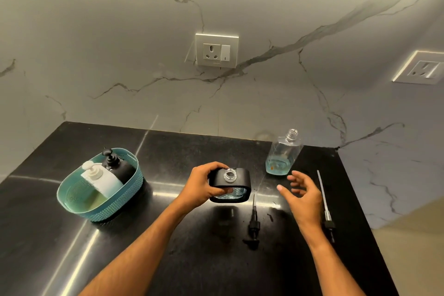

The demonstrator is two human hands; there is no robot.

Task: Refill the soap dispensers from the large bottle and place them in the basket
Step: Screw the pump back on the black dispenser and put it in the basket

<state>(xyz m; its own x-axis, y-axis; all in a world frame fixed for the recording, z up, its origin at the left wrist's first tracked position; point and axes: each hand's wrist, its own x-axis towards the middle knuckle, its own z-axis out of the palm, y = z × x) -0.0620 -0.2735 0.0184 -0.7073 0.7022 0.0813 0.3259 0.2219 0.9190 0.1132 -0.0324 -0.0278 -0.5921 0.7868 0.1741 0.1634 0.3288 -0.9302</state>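
Dispenser (230, 185), black-shelled with a clear open neck and no pump fitted, sits near mid-bench; bluish liquid shows through its clear front. Left hand (200, 187) holds it from its left side, the grip curled round the body, fingers over the far top edge, thumb on the near face. Whether its base rests on the bench (168, 235) or is lifted slightly, cannot tell.

Right hand (304, 196) hovers just right of the dispenser, apart from it, the grip spread and relaxed, holding nothing.

Short black pump (252, 226) lies flat on the bench just in front and right of the dispenser, tube pointing toward it, head toward the person. Longer pump (324, 206), pale tube and black collar, lies farther right of the dispenser, partly behind the right hand.

Large clear bottle (283, 154) stands upright behind and right of the dispenser, uncapped, only a shallow layer of blue liquid at its bottom.

Teal woven basket (105, 209) sits well left of the dispenser. Inside it, two pump bottles lean toward the far end: a white one (105, 179) and a black one (117, 163), touching side by side.

Marble-pattern wall (120, 43) rises behind the dispenser, with a socket plate (217, 50) above it and a second plate (420, 68) far right.
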